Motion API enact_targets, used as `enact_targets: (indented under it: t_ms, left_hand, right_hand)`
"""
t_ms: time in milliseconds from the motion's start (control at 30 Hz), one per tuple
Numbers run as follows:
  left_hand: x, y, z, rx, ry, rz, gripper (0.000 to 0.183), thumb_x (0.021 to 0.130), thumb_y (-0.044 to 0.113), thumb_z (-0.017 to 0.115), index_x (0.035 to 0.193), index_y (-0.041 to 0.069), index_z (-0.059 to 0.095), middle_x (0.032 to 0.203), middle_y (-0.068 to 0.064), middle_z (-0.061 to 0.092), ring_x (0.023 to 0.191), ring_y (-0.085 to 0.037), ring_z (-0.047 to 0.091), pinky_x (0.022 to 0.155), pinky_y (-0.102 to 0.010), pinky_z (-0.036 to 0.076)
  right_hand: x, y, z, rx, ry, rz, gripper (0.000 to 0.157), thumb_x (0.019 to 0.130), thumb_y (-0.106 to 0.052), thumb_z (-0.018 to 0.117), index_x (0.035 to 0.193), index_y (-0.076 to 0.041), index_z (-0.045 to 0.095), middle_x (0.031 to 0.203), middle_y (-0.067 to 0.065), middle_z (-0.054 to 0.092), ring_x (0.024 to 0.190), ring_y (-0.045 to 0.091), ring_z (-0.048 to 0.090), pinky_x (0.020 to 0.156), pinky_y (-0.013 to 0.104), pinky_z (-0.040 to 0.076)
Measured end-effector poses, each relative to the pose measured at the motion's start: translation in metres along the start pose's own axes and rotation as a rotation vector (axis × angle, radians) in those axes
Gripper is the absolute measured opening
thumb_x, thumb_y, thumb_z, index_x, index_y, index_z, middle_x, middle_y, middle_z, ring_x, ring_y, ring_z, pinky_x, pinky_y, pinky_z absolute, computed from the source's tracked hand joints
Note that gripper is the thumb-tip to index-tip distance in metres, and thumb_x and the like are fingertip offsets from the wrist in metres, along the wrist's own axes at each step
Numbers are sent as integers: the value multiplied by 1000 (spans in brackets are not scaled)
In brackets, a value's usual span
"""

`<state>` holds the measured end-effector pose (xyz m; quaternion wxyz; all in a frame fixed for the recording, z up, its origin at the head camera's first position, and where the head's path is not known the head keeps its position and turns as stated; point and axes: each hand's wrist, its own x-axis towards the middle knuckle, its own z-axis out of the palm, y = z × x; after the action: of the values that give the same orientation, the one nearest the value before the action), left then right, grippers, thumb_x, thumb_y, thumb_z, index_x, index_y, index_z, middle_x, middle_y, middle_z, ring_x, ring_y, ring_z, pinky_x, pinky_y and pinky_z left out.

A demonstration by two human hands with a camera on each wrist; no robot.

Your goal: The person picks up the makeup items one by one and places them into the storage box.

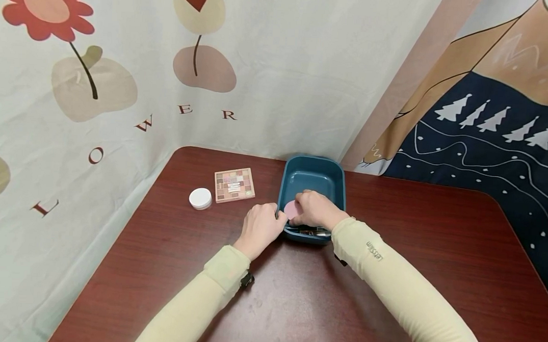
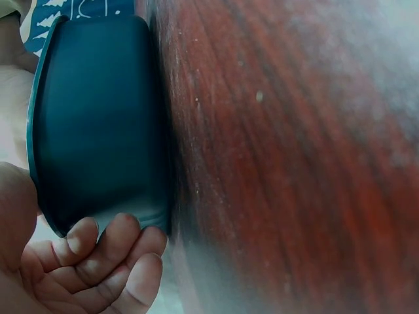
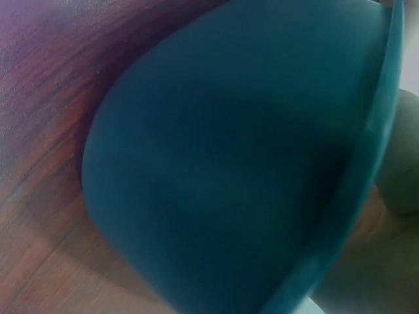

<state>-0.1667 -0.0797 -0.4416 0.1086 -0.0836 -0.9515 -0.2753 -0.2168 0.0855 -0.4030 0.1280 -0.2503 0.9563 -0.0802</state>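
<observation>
A deep teal storage box (image 1: 314, 167) stands near the table's back edge. Inside its left front part, my right hand (image 1: 317, 209) holds a flat, round pink disc (image 1: 292, 209) between thumb and fingers. My left hand (image 1: 262, 226) grips the box's left side, thumb by the rim and curled fingers (image 2: 108, 252) against the outer wall. Slim, dark and silvery makeup sticks (image 1: 314, 232) lie at the front of the box, partly under the right hand. In the right wrist view, the box's outer wall (image 3: 229, 170) hides most of that hand.
Left of the box, an eyeshadow palette (image 1: 234, 185) lies flat on the reddish-brown wooden table (image 1: 418, 238). Beside it is a round white jar (image 1: 200, 199) with its lid on. Printed curtains (image 1: 296, 90) hang right behind the table's back edge.
</observation>
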Motion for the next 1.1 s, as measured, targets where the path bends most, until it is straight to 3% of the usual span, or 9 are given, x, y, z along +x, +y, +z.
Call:
enact_targets:
  t_ms: [267,567,733,1100]
  left_hand:
    - [0,0,0,4,-1,16,34,86,16,60,57,15,43,51,0,43,50,-24,49,49,-37,39]
    - [0,0,0,9,2,14,36,85,17,60,56,16,38,50,1,37,49,-23,46,49,-36,37]
    - [1,-1,0,14,-11,8,35,85,17,60,56,16,40,51,1,37,50,-22,45,50,-36,38]
    - [1,0,0,10,-33,-9,36,87,17,60,57,15,43,52,1,37,51,-21,44,50,-33,36]
  right_hand:
    - [0,-2,1,3,-14,1,58,89,-36,80,129,2,63,118,18,64,100,28,61,88,42,55]
    - [-6,3,-5,3,7,-13,48,91,-34,78,123,1,67,119,18,66,102,29,63,92,43,55]
    - [-14,8,-9,51,19,2,49,93,-31,76,128,1,66,125,19,66,110,30,63,94,44,55]
    - [-37,26,-13,121,117,-6,48,96,-25,72,135,3,64,132,21,65,118,34,63,96,46,55]
